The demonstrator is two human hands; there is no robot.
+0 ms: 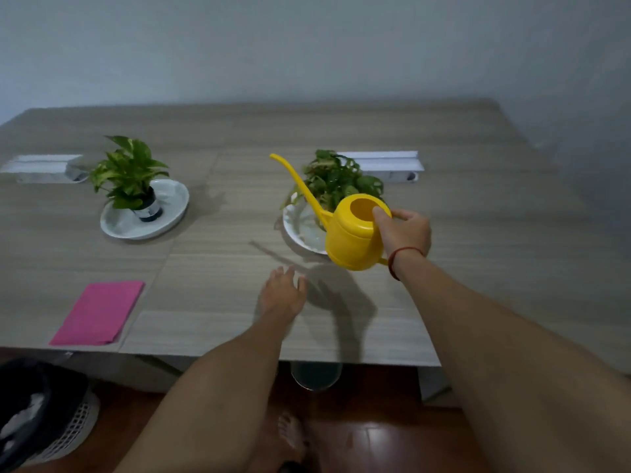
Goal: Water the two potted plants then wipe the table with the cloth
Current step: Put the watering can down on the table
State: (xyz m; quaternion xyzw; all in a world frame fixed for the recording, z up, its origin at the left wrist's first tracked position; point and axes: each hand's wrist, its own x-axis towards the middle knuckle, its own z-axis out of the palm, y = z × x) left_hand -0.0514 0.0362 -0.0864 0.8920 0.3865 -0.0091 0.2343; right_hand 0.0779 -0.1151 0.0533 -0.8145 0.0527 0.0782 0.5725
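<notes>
Bare forearms w/ no sleeves, thin red string bracelet (396, 264) on right wrist, feet bare.

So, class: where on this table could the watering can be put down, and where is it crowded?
Bare table lies between the pink cloth and the left hand, and right of the right hand holding the yellow watering can. Crowded: around the left plant and right plant on their white plates.

I saw a bright yellow plastic watering can (353, 233), a flat pink folded cloth (99, 313), a grey-brown wood-grain striped desk (478, 216), white round plates (145, 215) and variegated green-and-cream leaves (128, 170).
</notes>
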